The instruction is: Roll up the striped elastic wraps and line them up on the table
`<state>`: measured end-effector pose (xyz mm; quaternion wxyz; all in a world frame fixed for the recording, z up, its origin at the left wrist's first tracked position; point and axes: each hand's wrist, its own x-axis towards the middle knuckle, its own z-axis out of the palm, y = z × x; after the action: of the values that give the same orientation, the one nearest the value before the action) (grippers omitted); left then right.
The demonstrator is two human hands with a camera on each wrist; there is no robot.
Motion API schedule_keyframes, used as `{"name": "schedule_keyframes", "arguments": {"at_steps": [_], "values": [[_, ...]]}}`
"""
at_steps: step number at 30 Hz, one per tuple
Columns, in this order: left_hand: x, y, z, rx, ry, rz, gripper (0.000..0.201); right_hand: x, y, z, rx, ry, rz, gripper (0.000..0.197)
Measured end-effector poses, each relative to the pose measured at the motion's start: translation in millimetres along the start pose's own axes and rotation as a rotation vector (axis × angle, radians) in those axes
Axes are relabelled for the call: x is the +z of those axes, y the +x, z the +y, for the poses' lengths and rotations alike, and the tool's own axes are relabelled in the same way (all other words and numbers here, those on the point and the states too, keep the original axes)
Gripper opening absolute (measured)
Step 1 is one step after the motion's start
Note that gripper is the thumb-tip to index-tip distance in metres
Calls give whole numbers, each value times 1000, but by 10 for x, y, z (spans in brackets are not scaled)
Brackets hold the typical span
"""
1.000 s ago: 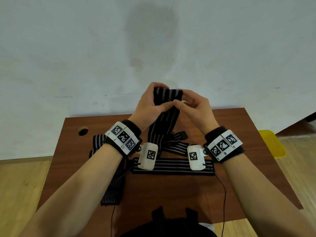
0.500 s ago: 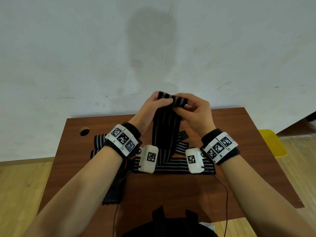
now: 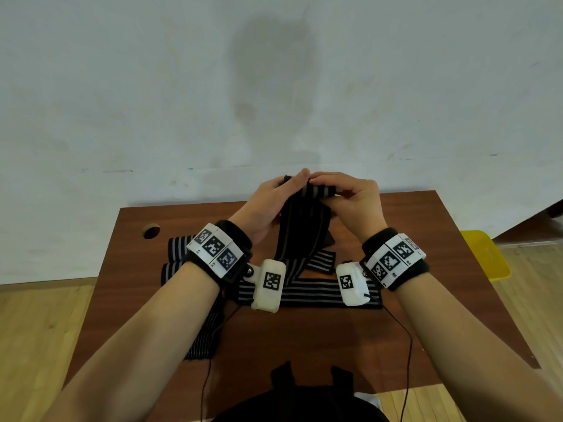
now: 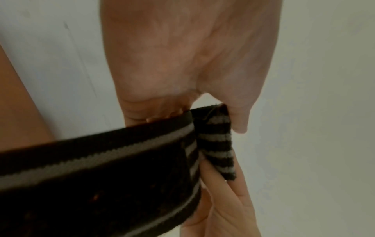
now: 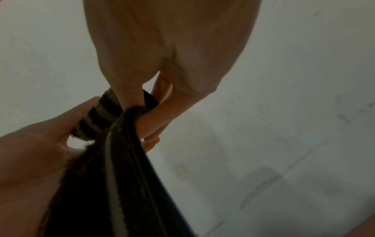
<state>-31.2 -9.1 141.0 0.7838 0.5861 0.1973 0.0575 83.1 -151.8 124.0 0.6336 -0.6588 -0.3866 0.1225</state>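
Both hands are raised above the far edge of the brown table (image 3: 457, 269), holding one black elastic wrap with grey stripes (image 3: 300, 226). Its top end is folded over into a small roll (image 3: 320, 191). My left hand (image 3: 268, 205) pinches the roll's left side, and my right hand (image 3: 356, 199) pinches its right side. The rest of the wrap hangs down to the table. In the left wrist view the folded end (image 4: 217, 144) sits between the fingers of both hands. The right wrist view shows the roll (image 5: 99, 115) held between thumb and fingers.
Another striped wrap (image 3: 310, 295) lies flat across the table under my wrists. Two rolled wraps (image 3: 176, 257) sit at the left, and one more strip (image 3: 204, 339) hangs toward the near left edge. A round cable hole (image 3: 151, 231) is at the far left. A yellow object (image 3: 484, 254) stands right of the table.
The top end of the wrap has been turned over from a flat held end into a small roll, and both hands have closed in on it and dropped slightly.
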Motion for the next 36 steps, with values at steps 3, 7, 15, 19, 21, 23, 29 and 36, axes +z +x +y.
{"name": "schedule_keyframes", "arguments": {"at_steps": [3, 7, 15, 19, 21, 23, 29, 36], "values": [[20, 17, -37, -14, -54, -9, 40, -1, -15, 35, 97, 70, -20, 47], [-7, 66, -127, 49, 2, 140, 33, -32, 7, 52, 397, 352, -94, 50], [-37, 98, -203, 157, 117, 253, 37, -46, -43, 151, 361, 147, -82, 38], [-10, 112, -203, 199, 159, 236, 31, -1, -2, 132, 308, 167, 11, 29], [3, 118, -199, 188, 198, 225, 28, 22, 14, 137, 302, 188, 51, 29], [-2, 114, -173, 129, 203, 203, 29, 21, 13, 144, 300, 195, 47, 28], [-70, 103, -154, -92, 282, 138, 70, 46, -63, 226, 302, 187, 50, 29], [-42, 77, -220, -147, 121, 107, 22, 44, -142, 294, 341, 209, 51, 31]]}}
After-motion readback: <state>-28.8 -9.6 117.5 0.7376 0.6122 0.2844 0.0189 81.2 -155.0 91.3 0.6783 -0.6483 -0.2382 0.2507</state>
